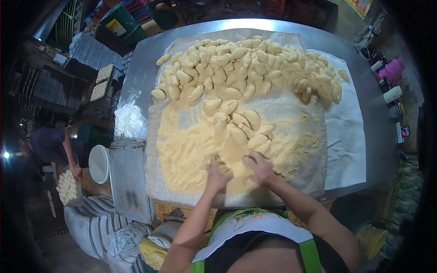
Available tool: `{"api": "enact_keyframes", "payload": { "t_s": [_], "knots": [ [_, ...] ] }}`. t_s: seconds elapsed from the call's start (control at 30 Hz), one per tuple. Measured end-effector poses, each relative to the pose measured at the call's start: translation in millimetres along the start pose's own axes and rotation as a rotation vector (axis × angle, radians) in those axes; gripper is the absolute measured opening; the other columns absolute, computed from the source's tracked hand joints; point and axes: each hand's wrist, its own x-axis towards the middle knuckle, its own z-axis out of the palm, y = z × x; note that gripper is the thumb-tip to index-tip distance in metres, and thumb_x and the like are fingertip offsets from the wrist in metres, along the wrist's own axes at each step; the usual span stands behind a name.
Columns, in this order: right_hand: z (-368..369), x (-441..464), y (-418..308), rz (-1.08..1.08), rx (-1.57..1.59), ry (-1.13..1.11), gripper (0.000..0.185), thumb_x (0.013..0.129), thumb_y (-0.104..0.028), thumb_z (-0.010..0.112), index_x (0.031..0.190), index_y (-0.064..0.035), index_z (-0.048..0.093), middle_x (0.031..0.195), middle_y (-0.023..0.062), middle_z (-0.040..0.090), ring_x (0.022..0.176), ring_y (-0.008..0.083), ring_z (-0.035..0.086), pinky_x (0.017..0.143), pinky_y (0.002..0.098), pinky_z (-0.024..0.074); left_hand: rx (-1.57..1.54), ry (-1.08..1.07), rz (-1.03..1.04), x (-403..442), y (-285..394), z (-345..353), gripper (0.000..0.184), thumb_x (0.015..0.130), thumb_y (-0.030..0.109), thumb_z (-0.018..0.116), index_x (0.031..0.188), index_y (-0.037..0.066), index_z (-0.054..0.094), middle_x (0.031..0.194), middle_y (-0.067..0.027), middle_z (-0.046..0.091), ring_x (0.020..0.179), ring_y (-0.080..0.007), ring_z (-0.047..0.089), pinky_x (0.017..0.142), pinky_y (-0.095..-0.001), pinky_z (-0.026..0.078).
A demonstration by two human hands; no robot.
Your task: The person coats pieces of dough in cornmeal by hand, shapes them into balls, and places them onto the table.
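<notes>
My left hand (218, 176) is low over a layer of yellowish crumbs (186, 157), its thumb and fingers apart and nothing held. To its right, my right hand (261, 169) reaches into the same crumbs with fingers spread and slightly bent. Just beyond both hands lies a small group of oval dough pieces (239, 135), dusted with crumbs. Farther back, a large heap of similar dough pieces (227, 61) spans the cloth (154, 136) on the metal table. Some of my fingertips are hard to make out against the crumbs.
A plastic bag of white material (129, 120) and stacked metal trays (129, 177) sit at the table's left. White sheeting (346, 136) covers the right side. At far left, another person (50, 145) handles a tray of dough balls (68, 187). Sacks (98, 223) stand below.
</notes>
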Motion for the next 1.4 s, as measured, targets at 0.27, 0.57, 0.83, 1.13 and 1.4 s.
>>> {"api": "enact_keyframes", "payload": {
  "t_s": [0.27,0.57,0.83,1.13,1.4],
  "knots": [
    [-61,75,-17,0.206,-0.341,0.086,0.085,0.068,-0.020,0.082,0.143,-0.0084,0.044,0.145,0.0219,0.041,0.129,0.0412,0.045,0.108,0.0489,0.0376,0.208,0.100,0.432,119,108,-66,0.120,0.065,0.022,0.087,0.159,0.009,0.014,0.156,-0.0342,0.022,0.144,-0.0495,0.027,0.119,-0.0455,0.029],
    [-29,144,34,0.245,-0.370,0.037,0.101,0.061,-0.024,0.088,0.150,-0.0151,0.040,0.147,0.0232,0.040,0.134,0.0409,0.041,0.112,0.0502,0.0350,0.859,-0.373,0.378,210,123,-46,0.129,0.058,0.019,0.091,0.160,0.017,0.013,0.157,-0.0375,0.015,0.146,-0.0485,0.025,0.114,-0.0486,0.037],
    [-109,131,82,0.130,0.076,0.168,0.061,0.068,-0.019,0.082,0.123,-0.0059,0.061,0.112,0.0174,0.067,0.106,0.0355,0.064,0.090,0.0429,0.0507,0.129,-0.591,0.414,163,176,-27,0.113,0.059,0.020,0.089,0.154,0.008,0.028,0.144,-0.0279,0.041,0.134,-0.0403,0.041,0.113,-0.0437,0.037],
    [-84,29,52,0.427,-0.374,0.128,0.108,0.060,-0.032,0.092,0.151,-0.0148,0.036,0.151,0.0240,0.034,0.136,0.0427,0.040,0.111,0.0480,0.0382,0.831,-0.362,0.426,175,128,63,0.117,0.066,0.015,0.087,0.157,0.004,0.015,0.151,-0.0332,0.031,0.143,-0.0461,0.031,0.117,-0.0445,0.032],
    [-177,45,100,0.442,-0.138,0.024,0.124,0.060,-0.033,0.093,0.159,-0.0203,0.020,0.161,0.0194,0.024,0.144,0.0450,0.031,0.114,0.0506,0.0347,0.491,-0.362,0.504,146,201,45,0.135,0.057,0.029,0.095,0.156,-0.002,0.009,0.148,-0.0341,0.036,0.144,-0.0500,0.026,0.117,-0.0498,0.030]
  ]
}}
